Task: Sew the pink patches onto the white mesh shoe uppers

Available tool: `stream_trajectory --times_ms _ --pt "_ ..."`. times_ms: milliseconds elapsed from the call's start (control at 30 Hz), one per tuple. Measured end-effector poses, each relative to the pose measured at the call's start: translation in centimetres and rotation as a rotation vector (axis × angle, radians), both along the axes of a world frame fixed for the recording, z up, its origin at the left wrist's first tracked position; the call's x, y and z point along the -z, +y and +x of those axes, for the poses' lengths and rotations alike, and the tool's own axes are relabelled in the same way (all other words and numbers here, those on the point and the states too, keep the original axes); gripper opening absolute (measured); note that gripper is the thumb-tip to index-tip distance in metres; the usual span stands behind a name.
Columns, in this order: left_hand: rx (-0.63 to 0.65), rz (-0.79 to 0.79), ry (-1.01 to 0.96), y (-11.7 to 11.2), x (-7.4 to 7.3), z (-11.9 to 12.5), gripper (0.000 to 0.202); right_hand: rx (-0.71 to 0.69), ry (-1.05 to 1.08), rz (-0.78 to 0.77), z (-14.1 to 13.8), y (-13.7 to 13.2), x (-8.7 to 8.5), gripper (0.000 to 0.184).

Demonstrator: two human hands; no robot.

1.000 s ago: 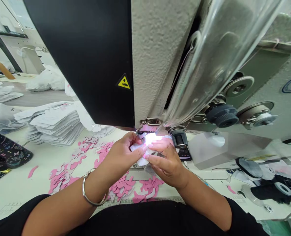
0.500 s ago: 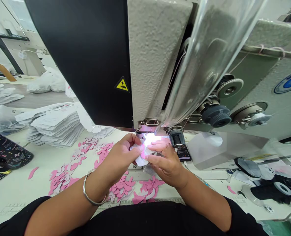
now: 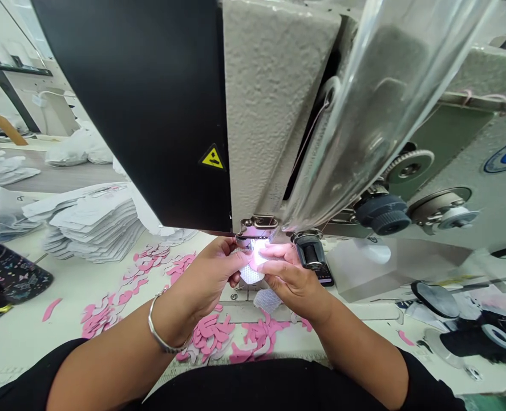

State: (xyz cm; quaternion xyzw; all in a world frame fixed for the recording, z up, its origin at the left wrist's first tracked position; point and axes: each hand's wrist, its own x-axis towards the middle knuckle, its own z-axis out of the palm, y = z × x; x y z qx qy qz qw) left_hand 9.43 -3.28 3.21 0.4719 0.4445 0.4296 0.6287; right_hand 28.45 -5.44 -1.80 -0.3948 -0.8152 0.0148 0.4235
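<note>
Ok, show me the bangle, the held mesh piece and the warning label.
bangle (image 3: 153,323): head view, on its metal band
mesh piece (image 3: 250,274): head view, on its lower edge
warning label (image 3: 212,159): head view, on its centre

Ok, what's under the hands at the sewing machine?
A white mesh piece pinched between left hand and right hand; a second mesh piece lies on the machine bed. What's beneath the fingers is hidden.
</note>
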Motion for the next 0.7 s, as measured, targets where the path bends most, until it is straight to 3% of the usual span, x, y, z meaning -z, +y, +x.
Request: stream_trajectory --times_ms 533,700 --pt "-0.021 -0.002 0.001 -0.64 0.17 -0.12 0.026 -0.019 0.002 -0.004 -0.09 0.28 -0.57 0.022" --pt "0.000 0.015 0.037 -0.86 0.35 -0.21 0.036 -0.022 -0.007 -0.025 0.06 0.42 -0.39 0.017"
